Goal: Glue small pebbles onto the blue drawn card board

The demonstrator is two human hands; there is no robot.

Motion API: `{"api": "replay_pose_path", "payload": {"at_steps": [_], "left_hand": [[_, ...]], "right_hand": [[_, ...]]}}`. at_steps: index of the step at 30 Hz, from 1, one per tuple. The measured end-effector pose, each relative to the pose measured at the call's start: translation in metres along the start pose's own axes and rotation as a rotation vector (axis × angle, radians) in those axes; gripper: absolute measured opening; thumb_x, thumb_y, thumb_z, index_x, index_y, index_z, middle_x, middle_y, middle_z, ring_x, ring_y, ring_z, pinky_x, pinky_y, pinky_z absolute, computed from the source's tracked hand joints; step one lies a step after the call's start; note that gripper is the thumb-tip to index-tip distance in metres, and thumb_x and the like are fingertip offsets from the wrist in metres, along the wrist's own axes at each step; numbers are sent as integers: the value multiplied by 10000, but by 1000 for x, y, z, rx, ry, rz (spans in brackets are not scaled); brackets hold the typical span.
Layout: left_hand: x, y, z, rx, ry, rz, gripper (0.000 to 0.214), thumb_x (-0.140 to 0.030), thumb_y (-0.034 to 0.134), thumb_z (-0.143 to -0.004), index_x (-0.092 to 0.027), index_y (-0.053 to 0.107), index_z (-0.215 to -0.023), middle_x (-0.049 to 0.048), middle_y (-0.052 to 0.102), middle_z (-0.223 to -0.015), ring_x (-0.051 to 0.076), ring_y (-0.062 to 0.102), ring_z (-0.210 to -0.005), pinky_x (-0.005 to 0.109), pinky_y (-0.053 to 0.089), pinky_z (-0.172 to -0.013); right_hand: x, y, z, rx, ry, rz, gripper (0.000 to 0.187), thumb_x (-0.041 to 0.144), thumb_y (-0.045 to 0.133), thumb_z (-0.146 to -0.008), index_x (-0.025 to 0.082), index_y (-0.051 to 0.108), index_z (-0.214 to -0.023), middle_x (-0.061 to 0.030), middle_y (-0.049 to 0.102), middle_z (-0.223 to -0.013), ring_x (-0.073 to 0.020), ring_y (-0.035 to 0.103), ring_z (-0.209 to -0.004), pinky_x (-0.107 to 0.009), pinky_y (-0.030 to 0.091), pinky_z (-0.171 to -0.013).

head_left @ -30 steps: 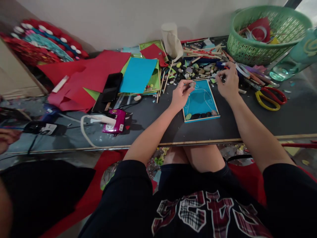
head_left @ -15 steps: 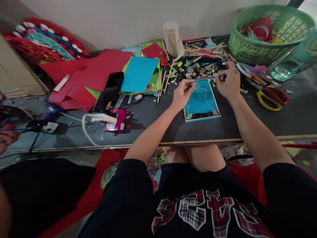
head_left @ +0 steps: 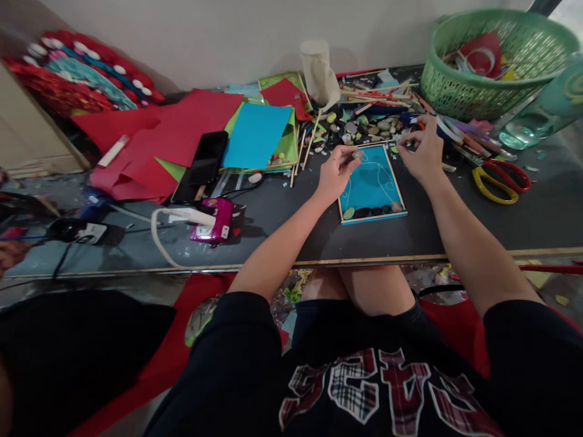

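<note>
My left hand (head_left: 336, 175) pinches a small greyish pebble (head_left: 357, 156) over the upper left of a blue card (head_left: 370, 182). The card is edged with thin wooden sticks and bears white drawn outlines. Along its lower edge lies a row of pebbles, among them a pale green one (head_left: 348, 213) and a dark one (head_left: 363, 212). To the right of the card's top corner, my right hand (head_left: 422, 152) is held up with thumb and fingertips together; whatever is between them is too small to make out.
Loose pebbles (head_left: 382, 126) and sticks are heaped behind the card. On the right are scissors (head_left: 496, 182), a green basket (head_left: 478, 91) and a clear bottle (head_left: 523, 130). Leftward lie a phone (head_left: 208, 158), coloured paper, and a purple power adapter (head_left: 214, 221). Another person's hand (head_left: 11, 252) shows far left.
My right hand's fingers have shifted slightly, with thumb and fingertips a little closer. My left hand and the pebble stay nearly still. The other person's hand at far left has moved a little.
</note>
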State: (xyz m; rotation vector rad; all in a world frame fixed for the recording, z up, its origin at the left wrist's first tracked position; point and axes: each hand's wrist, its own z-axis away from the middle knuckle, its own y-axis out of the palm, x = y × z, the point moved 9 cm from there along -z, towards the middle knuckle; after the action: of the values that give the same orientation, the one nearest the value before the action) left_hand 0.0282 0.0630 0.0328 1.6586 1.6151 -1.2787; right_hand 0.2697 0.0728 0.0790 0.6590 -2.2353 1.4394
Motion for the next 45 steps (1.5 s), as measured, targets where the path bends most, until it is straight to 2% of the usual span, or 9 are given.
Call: {"api": "replay_pose_path", "payload": {"at_steps": [5, 10, 13, 16, 20, 27, 35, 39, 45], "left_hand": [[0, 1, 0, 9, 0, 17, 514, -688, 581, -1013, -256, 610, -1290, 115, 798, -1303, 252, 799, -1174, 408, 670, -1012], [1, -1, -1, -10, 11, 13, 477, -653, 593, -1021, -253, 602, -1280, 110, 799, -1300, 243, 800, -1174, 405, 665, -1028], [4, 0, 0, -6, -4, 4, 470, -658, 598, -1018, -265, 597, -1277, 99, 797, -1310, 236, 791, -1200, 402, 659, -1050], [3, -1, 0, -14, 11, 20, 468, -652, 618, -1008, -265, 601, -1269, 105, 795, -1312, 252, 787, -1214, 409, 671, -1023], [1, 0, 0, -4, -1, 37, 384, -544, 659, -1011, -263, 597, -1265, 103, 801, -1294, 257, 787, -1212, 418, 670, -1017], [0, 2, 0, -29, 7, 81, 312, -474, 661, -1017, -249, 594, -1222, 96, 824, -1198, 231, 814, -1100, 368, 679, -902], [3, 4, -1, -17, -38, 53, 273, -436, 667, -1035, -256, 605, -1231, 76, 827, -1208, 219, 816, -1134, 353, 688, -928], [2, 2, -1, -40, -19, 43, 276, -457, 658, -1037, -253, 610, -1218, 67, 840, -1158, 209, 829, -1091, 324, 689, -891], [-1, 3, 0, -17, -27, 112, 342, -490, 683, -1012, -240, 611, -1234, 93, 823, -1249, 224, 807, -1168, 362, 680, -987]], "right_hand": [[-6, 5, -3, 24, 8, 61, 495, 341, 695, -866, 283, 533, -1330, -86, 806, -1119, -334, 735, -1135, -528, 561, -1001], [-11, 1, -5, -47, 18, 41, 459, 202, 780, -742, 272, 567, -1144, -35, 792, -951, -337, 729, -1097, -568, 550, -1061], [-12, 3, -5, -35, 18, 36, 372, 198, 806, -746, 266, 596, -1046, -54, 781, -938, -346, 707, -1121, -585, 545, -1075], [-13, 7, -6, -5, 23, 57, 364, 210, 796, -780, 256, 620, -1096, -89, 778, -988, -368, 689, -1178, -600, 542, -1080], [-20, 14, -8, 41, 50, 75, 322, 222, 747, -809, 223, 633, -1110, -120, 779, -1018, -361, 740, -1046, -585, 570, -1028], [-20, 22, -8, 70, -73, 97, 274, 266, 638, -846, 233, 620, -1118, -148, 731, -993, -367, 720, -1007, -587, 548, -1022], [-11, 16, -8, 49, -92, -1, 463, 321, 741, -749, 273, 630, -1196, -58, 704, -864, -294, 684, -807, -524, 595, -888], [-11, 8, -8, 2, -68, 2, 384, 366, 763, -801, 297, 672, -1168, -53, 752, -910, -294, 702, -815, -534, 602, -892], [-16, 4, -7, -30, -36, 23, 340, 408, 732, -874, 280, 698, -1187, -67, 778, -964, -306, 738, -881, -533, 598, -949]]}}
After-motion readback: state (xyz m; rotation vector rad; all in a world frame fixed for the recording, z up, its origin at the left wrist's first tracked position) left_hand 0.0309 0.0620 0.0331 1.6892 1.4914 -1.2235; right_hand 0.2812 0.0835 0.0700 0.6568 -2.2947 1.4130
